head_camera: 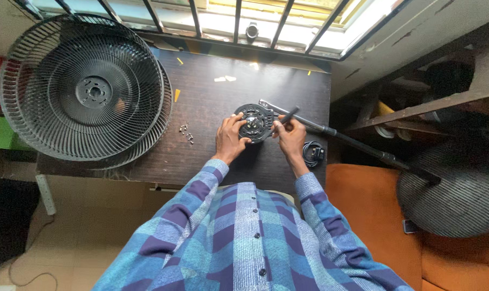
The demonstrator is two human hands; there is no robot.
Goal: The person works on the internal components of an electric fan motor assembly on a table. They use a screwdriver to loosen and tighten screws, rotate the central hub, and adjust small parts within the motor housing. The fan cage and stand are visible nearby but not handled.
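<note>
A round black fan motor housing (pixel 253 122) lies on the dark wooden table (pixel 212 108), still joined to a long black stand pole (pixel 357 143) that runs off to the right. My left hand (pixel 229 139) grips the housing's left edge. My right hand (pixel 291 134) holds a dark-handled screwdriver (pixel 289 115) whose tip points down into the housing. Several small screws (pixel 186 132) lie loose on the table just left of my left hand.
Two black fan grilles (pixel 88 86) are stacked at the table's left end. A barred window (pixel 223 21) runs along the far edge. A coiled black cord (pixel 313 153) lies at the right edge. The round fan base (pixel 455 188) rests on an orange seat (pixel 374 210).
</note>
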